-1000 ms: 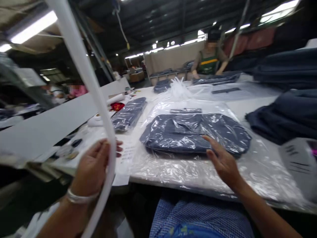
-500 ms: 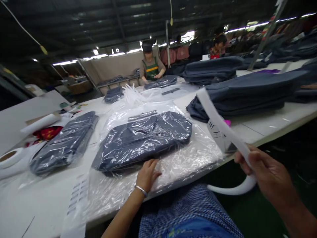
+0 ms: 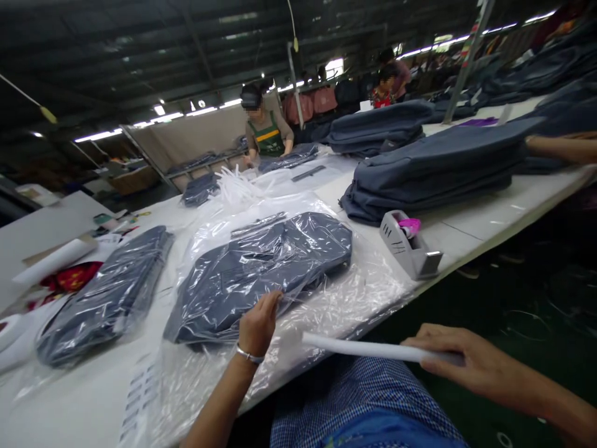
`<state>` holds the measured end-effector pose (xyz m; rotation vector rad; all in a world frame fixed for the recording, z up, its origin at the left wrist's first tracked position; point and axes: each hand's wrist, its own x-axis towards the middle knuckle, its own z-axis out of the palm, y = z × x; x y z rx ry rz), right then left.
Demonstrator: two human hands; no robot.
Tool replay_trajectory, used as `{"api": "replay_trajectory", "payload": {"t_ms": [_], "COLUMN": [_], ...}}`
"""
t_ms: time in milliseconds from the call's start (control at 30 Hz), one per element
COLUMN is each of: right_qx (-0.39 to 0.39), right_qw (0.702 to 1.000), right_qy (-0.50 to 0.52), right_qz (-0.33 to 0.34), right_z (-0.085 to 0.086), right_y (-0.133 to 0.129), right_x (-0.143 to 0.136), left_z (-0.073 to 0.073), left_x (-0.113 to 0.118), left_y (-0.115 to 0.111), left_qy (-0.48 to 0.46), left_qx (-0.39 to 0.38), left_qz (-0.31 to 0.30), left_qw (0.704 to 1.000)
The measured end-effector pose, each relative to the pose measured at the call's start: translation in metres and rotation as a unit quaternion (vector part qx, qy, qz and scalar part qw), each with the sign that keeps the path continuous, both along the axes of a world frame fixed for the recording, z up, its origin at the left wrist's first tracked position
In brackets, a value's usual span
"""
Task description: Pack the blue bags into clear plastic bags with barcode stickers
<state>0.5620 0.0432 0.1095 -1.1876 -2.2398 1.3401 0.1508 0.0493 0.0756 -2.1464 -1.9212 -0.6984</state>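
Note:
A dark blue fabric bag (image 3: 270,261) lies flat inside a clear plastic bag (image 3: 289,283) in front of me. My left hand (image 3: 258,323), with a bracelet at the wrist, is closed in a pinch on the near edge of that plastic. In my right hand (image 3: 452,358) is a white foam strip (image 3: 359,347), gripped between thumb and fingers. The strip points left, with its free end over the front edge of the table. Beneath the wrapped bag are flat clear plastic bags (image 3: 368,274).
A tape dispenser (image 3: 405,246) stands at the table's right front edge. Stacked dark bags (image 3: 433,171) lie behind it. Another wrapped bag (image 3: 107,295) is at left, and white strips (image 3: 237,190) lie farther back. A co-worker (image 3: 268,134) works across the table; another person's arm (image 3: 559,147) reaches in at right.
My left hand has gone from resting at the bag's near edge to pinching the plastic. My right hand has lowered the foam strip from upright to nearly level. The view has shifted right.

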Motion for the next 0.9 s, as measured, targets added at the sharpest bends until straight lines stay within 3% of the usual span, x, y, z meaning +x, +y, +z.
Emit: {"api": "replay_trajectory", "payload": {"t_ms": [133, 233, 333, 467, 700, 800, 900], "right_qx": [0.049, 0.089, 0.133, 0.176, 0.314, 0.339, 0.348], "right_qw": [0.998, 0.995, 0.990, 0.983, 0.943, 0.931, 0.929], "right_qy": [-0.008, 0.010, 0.015, -0.028, -0.065, -0.056, -0.070], "right_qz": [0.041, 0.044, 0.036, 0.036, 0.092, 0.122, 0.105], "right_z": [0.007, 0.003, -0.002, 0.002, 0.016, 0.012, 0.002], "right_y": [-0.008, -0.019, -0.023, -0.014, -0.020, -0.031, -0.030], "right_x": [-0.054, -0.101, -0.144, -0.185, -0.228, -0.236, -0.234], "left_z": [0.039, 0.061, 0.073, 0.077, 0.087, 0.101, 0.114], "left_x": [0.000, 0.006, 0.009, 0.004, -0.002, -0.006, -0.015], "left_y": [0.023, 0.036, 0.050, 0.069, 0.075, 0.079, 0.085], "left_qy": [0.073, 0.177, 0.273, 0.304, 0.330, 0.337, 0.336], "left_qx": [-0.074, -0.159, -0.260, -0.334, -0.366, -0.352, -0.344], "left_qz": [-0.046, -0.066, -0.013, 0.009, -0.019, -0.012, -0.009], "left_qw": [0.994, 0.969, 0.926, 0.892, 0.870, 0.873, 0.877]}}
